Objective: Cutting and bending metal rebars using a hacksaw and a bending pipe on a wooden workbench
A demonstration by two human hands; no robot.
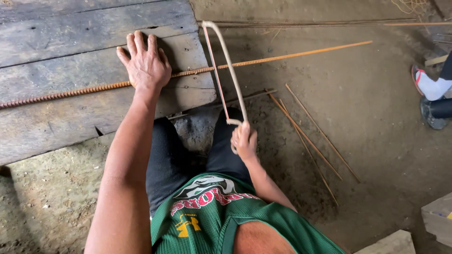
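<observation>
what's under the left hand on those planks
The left hand presses flat on a rusty ribbed steel bar lying across the grey wooden planks. The stretch of bar beneath the palm is covered; it reappears on both sides.

Bare dirt floor [376, 117], weathered grey plank platform [61, 28], scattered thin rods [310, 141], pale blocks [438, 218] in daylight.

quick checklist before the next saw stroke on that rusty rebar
1. Left hand flat on the rebar, pinning it to the plank: ok.
2. Right hand closed on the hacksaw handle: ok.
3. Blade crosses the rebar just past the plank edge: ok.
4. Left-hand fingers apart from the blade: ok.
5. Blade tension: cannot tell.
6. Another person's feet stand off to the right, away from the saw: ok.
</observation>
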